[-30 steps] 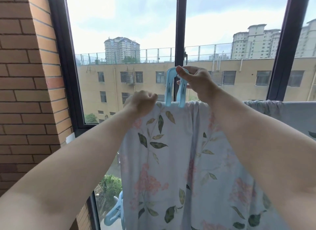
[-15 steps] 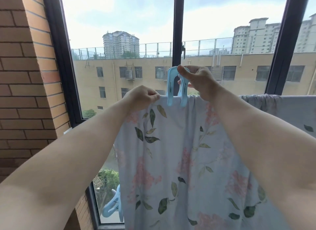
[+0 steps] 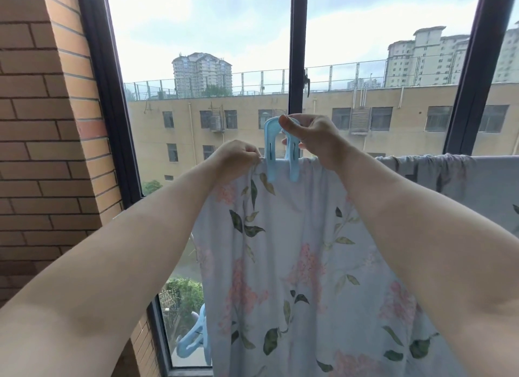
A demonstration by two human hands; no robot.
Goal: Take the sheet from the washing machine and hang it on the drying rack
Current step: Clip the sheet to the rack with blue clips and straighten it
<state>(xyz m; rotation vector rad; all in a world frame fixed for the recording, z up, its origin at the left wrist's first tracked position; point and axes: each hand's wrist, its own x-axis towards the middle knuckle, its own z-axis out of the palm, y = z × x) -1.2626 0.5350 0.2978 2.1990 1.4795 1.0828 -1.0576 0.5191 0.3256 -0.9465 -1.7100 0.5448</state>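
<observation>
Floral bedsheet (image 3: pixel 295 264) is draped over a horizontal line at chest height in front of the window frame (image 3: pixel 297 54). This is presumably the drying rack's rail, though the cloth covers it and no bar shows. The near panel hangs straight down past the bottom of view, and to the right the fabric is bunched along the same line. Left hand (image 3: pixel 238 159): fingers curled, pinching the top fold at its left end, just beside the peg. Right hand (image 3: pixel 314 136): thumb and fingers pinching the upper grips of a large pale-blue clothes peg (image 3: pixel 270 149), whose two legs straddle the top fold. Cannot tell whether it is squeezed apart or already biting. A second blue peg (image 3: pixel 193 343) sits low, at the sheet's left edge. Brick wall (image 3: pixel 42 152) on the left. Handling, as judged: thin woven cloth, fully limp, with no stiffness to hold a shape, and it falls in soft vertical folds. Fresh from a wash, it is likely damp and heavier than it looks, and liable to creep off the rail toward whichever side hangs longer. Best hold is at the top fold where it crosses the rail, pinched close beside the peg so the layers stay stacked while the peg closes. Not fragile; the risk is slippage, not damage. The bunched stretch at right will probably need drawing out flat by its upper edge.
</observation>
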